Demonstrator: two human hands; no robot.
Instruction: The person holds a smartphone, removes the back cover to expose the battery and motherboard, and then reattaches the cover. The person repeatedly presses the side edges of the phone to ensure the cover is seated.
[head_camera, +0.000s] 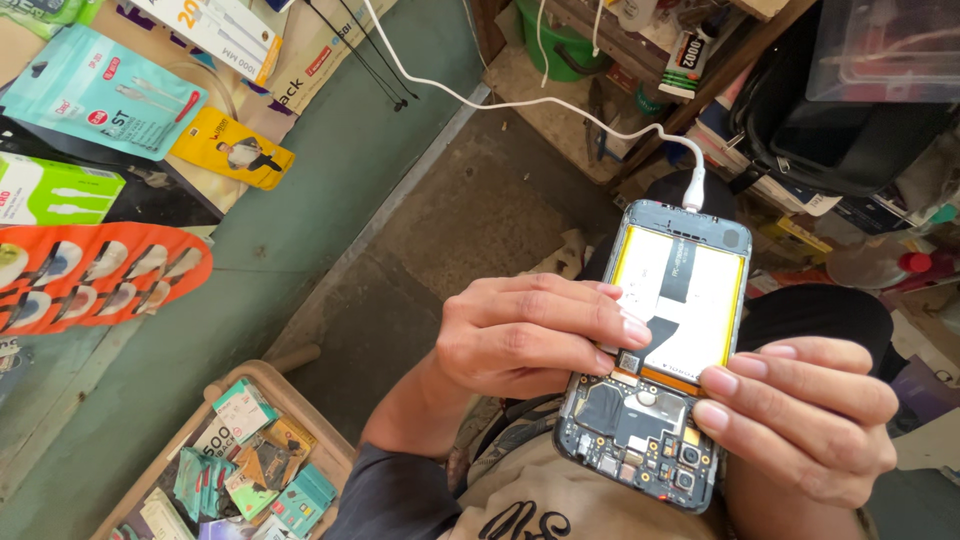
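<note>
From the head view, both hands meet over an opened phone (655, 360) held low in the middle of the scene, its back cover off and its circuit board and yellow-edged battery (680, 300) facing up.

The left hand (530, 335) comes in from the near left, forearm rising out of a dark sleeve (385, 495), wrist bent so the knuckles face up. Its fingers curl across the phone's left edge, fingertips (632, 328) pressing on the battery face — closed on the phone rather than spread.

The right hand (810, 415) comes in from the near right, its fingers lying flat and together, tips touching the phone's right edge just where battery meets board. Whether its thumb wraps underneath cannot be told; the hand steadies the phone from that side.

A white cable (560, 105) is plugged into the phone's far end and runs away to the far left, over the concrete floor (470, 220).

At the near left stands a wooden tray (255, 375) — it holds a jumble of small flat packets in green, orange and white. Farther left, packaged accessories hang or lie on a green surface (330, 160). At the far right a black bag (830, 130) sits among cluttered shelves, with a clear plastic box (885, 50) on top of it.
</note>
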